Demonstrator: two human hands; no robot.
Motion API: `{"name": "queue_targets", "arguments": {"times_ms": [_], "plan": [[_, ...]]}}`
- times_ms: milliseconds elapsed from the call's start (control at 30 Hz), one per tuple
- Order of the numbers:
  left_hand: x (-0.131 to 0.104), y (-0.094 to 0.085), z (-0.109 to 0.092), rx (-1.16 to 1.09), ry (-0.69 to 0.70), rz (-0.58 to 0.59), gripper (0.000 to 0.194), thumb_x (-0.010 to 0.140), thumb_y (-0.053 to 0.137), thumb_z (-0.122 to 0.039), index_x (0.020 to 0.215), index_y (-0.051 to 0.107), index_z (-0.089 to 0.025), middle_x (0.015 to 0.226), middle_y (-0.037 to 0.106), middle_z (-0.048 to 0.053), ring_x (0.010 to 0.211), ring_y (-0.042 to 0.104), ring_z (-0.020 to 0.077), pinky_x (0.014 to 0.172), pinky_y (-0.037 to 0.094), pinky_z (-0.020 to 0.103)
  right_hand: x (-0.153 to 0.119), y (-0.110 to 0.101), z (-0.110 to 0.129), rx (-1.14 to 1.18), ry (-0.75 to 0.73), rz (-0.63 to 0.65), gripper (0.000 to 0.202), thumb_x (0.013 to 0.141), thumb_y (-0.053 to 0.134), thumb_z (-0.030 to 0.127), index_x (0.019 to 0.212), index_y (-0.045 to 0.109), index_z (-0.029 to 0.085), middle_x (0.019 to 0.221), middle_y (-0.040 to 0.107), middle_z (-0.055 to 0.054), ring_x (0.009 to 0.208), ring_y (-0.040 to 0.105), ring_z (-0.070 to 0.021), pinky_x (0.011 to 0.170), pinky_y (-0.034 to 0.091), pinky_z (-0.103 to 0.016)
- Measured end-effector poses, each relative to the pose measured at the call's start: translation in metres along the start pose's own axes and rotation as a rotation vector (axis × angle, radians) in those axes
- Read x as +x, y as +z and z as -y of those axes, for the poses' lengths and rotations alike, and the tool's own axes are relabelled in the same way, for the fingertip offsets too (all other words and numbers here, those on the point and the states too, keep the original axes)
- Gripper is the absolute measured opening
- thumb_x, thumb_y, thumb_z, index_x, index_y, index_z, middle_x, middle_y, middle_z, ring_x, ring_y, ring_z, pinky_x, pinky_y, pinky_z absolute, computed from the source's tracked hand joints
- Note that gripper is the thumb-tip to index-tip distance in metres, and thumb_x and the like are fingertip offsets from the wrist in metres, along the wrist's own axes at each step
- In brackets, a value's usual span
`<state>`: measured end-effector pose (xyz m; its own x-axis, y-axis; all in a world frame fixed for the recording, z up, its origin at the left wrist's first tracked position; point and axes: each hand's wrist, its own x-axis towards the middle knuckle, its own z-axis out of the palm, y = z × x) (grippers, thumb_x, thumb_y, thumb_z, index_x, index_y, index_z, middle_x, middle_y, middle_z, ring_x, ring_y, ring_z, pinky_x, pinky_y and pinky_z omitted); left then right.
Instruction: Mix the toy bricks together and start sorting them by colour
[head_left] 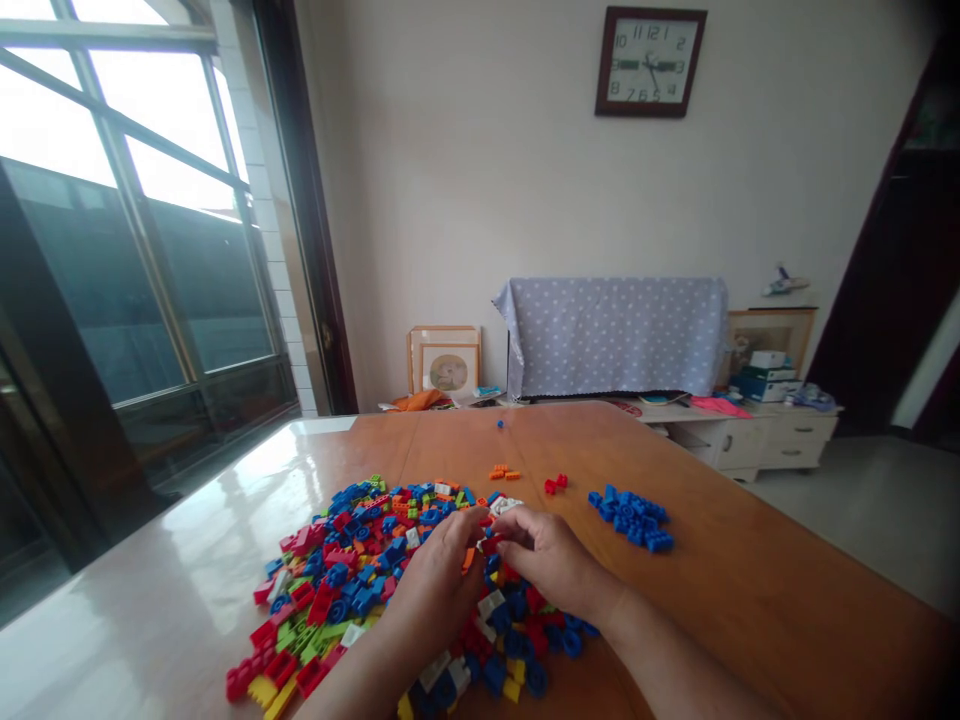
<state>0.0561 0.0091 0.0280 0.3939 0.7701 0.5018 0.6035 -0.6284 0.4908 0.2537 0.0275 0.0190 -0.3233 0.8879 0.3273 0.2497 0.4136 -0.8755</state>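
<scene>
A large mixed pile of toy building bricks (367, 570) in red, blue, green, orange, yellow and white spreads over the wooden table. Both hands are over its right part, close together. My right hand (559, 560) has its thumb and fingers closed on a small red brick (491, 545). Beside it, my left hand (448, 560) curls its fingers inward, and its fingertips are partly hidden. An orange brick (469, 560) shows by the left palm; whether it is held is unclear. White bricks (504, 506) lie just beyond the fingertips.
Blue bricks (630, 517) form a separate heap on the right of the table (750, 600). Small groups of orange bricks (504, 473) and red bricks (556, 484) lie beyond the hands. One blue piece (500, 425) sits near the far edge. A low white cabinet (780, 440) stands behind.
</scene>
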Motion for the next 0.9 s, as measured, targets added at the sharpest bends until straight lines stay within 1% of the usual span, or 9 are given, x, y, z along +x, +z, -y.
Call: {"name": "queue_targets", "arguments": {"times_ms": [100,267,433,500,533,600,700,800,900], "plan": [[0.001,0.000,0.003,0.023,-0.017,0.012,0.047,0.087,0.053,-0.013,0.133,0.051,-0.023,0.119,0.068,0.009,0.105,0.065,0.0214,0.092,0.053,0.035,0.001,0.000,-0.002,0.025,-0.006,0.012,0.020,0.087,0.064,0.025,0.105,0.070,0.020,0.096,0.075,-0.002,0.090,0.070,-0.0198,0.077,0.054,-0.028],[0.001,0.002,0.007,0.038,-0.027,0.046,0.046,0.085,0.053,-0.010,0.129,0.055,-0.025,0.116,0.070,0.008,0.108,0.065,0.0224,0.095,0.051,0.036,0.000,0.002,-0.002,0.027,-0.020,0.055,0.021,0.087,0.060,0.022,0.106,0.070,0.021,0.099,0.074,-0.003,0.093,0.070,-0.0193,0.080,0.054,-0.028],[0.002,0.003,0.009,0.021,-0.027,0.038,0.045,0.087,0.053,-0.012,0.130,0.055,-0.024,0.116,0.069,0.008,0.106,0.066,0.0217,0.094,0.051,0.036,-0.002,-0.001,0.001,-0.154,-0.032,0.058,0.017,0.083,0.063,0.019,0.096,0.073,0.021,0.093,0.073,-0.002,0.086,0.068,-0.0183,0.074,0.051,-0.026],[0.002,0.003,0.010,0.026,-0.034,0.047,0.045,0.088,0.052,-0.014,0.132,0.054,-0.023,0.115,0.070,0.008,0.105,0.066,0.0219,0.093,0.051,0.036,-0.001,-0.003,0.002,-0.194,-0.042,0.052,0.017,0.083,0.062,0.019,0.095,0.074,0.021,0.090,0.073,-0.002,0.084,0.067,-0.0180,0.073,0.050,-0.026],[0.002,0.003,0.011,0.033,-0.037,0.051,0.045,0.088,0.052,-0.015,0.132,0.054,-0.024,0.115,0.070,0.008,0.105,0.066,0.0222,0.093,0.051,0.036,-0.001,-0.005,0.001,-0.200,-0.049,0.034,0.017,0.084,0.061,0.020,0.095,0.074,0.021,0.090,0.073,-0.002,0.084,0.067,-0.0179,0.073,0.050,-0.026],[0.002,0.001,0.012,0.054,-0.041,0.052,0.043,0.090,0.052,-0.016,0.132,0.055,-0.025,0.115,0.070,0.008,0.106,0.065,0.0229,0.093,0.050,0.036,0.003,-0.010,-0.004,-0.230,-0.063,-0.043,0.018,0.085,0.060,0.022,0.095,0.074,0.022,0.091,0.073,-0.003,0.086,0.067,-0.0181,0.076,0.051,-0.026],[0.002,-0.004,0.013,0.100,-0.040,0.053,0.035,0.092,0.051,-0.019,0.126,0.059,-0.026,0.114,0.069,0.007,0.106,0.064,0.0237,0.090,0.049,0.035,0.011,-0.024,-0.023,-0.334,-0.052,-0.210,0.020,0.083,0.060,0.025,0.096,0.074,0.021,0.093,0.072,-0.004,0.085,0.067,-0.0185,0.079,0.051,-0.028],[0.002,-0.010,0.013,0.131,-0.044,0.064,0.026,0.095,0.049,-0.023,0.117,0.063,-0.026,0.111,0.069,0.006,0.104,0.064,0.0241,0.087,0.048,0.034,0.019,-0.047,-0.054,-0.431,0.050,-0.370,0.022,0.082,0.059,0.030,0.096,0.074,0.020,0.091,0.071,-0.006,0.081,0.067,-0.0192,0.076,0.051,-0.029],[0.004,-0.014,0.013,0.137,-0.062,0.074,0.022,0.095,0.049,-0.025,0.110,0.066,-0.025,0.108,0.068,0.007,0.101,0.063,0.0237,0.083,0.048,0.031,0.024,-0.070,-0.085,-0.505,0.195,-0.430,0.022,0.080,0.060,0.029,0.093,0.074,0.018,0.091,0.074,-0.008,0.084,0.068,-0.0215,0.078,0.050,-0.031]]}}
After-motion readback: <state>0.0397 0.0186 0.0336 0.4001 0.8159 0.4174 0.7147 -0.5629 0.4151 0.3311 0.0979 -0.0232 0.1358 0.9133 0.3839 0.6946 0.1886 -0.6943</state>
